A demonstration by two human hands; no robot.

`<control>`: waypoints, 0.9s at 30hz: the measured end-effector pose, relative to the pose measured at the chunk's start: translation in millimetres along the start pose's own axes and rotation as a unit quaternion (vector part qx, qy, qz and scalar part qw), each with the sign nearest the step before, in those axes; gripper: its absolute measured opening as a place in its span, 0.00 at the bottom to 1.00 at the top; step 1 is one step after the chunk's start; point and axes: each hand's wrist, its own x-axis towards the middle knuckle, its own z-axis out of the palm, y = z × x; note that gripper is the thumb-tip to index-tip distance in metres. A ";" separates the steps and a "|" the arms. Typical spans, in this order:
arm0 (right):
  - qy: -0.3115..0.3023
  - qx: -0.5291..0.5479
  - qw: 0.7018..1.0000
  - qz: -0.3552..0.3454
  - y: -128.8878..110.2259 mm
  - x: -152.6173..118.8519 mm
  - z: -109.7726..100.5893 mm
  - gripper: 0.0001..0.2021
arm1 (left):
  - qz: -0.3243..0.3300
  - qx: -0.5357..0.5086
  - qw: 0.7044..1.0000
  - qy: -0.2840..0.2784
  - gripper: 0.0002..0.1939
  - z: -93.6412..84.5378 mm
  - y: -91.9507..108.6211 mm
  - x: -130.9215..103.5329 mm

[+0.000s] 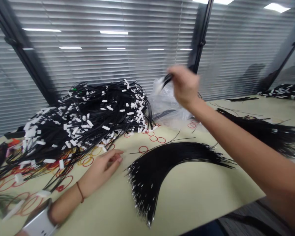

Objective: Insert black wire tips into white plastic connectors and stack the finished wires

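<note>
Wires [167, 78], head view: I have them up in my right hand [185, 86], fingers closed on the black bunch, white end blurred, by the plastic bag [159, 102]. My left hand [99, 171] is open, loosely curled, between the connector pile [105, 108] and curved wire bundle [159, 164]; can't tell if it touches the table [199, 193].

A short bunch of black wires [167, 79] with a blurred white end was found gripped above the bench [199, 190] in the right hand [185, 86], white end slanting downward, while a dense sheaf of black wires [162, 160], silvery-tipped, lay curved on the surface.
</note>
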 end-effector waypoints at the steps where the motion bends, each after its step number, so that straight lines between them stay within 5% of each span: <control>1: -0.076 -0.011 0.997 -0.031 -4.5 -12.5 12.4 0.12 | -0.006 -0.009 1.000 0.008 0.14 0.5 -0.8 0.6; 5: -0.325 -0.027 0.937 -0.124 -30.4 -71.6 65.6 0.13 | -0.030 -0.073 0.997 0.025 0.24 3.5 -0.3 2.9; 9: -0.426 -0.036 0.890 -0.157 -55.3 -115.2 100.8 0.14 | -0.060 -0.143 0.988 0.004 0.24 7.4 1.6 3.5; 13: -0.440 -0.050 0.879 -0.178 -66.2 -120.2 104.0 0.14 | -0.085 -0.159 0.983 0.024 0.20 9.6 -3.4 4.1; 21: -0.410 -0.083 0.876 -0.240 -91.9 -107.7 56.5 0.08 | -0.091 -0.200 0.968 0.122 0.16 6.2 -8.6 8.3; 27: -0.348 -0.054 0.914 -0.202 -114.4 -113.4 37.0 0.13 | -0.108 -0.175 0.971 0.124 0.11 5.4 -10.9 9.5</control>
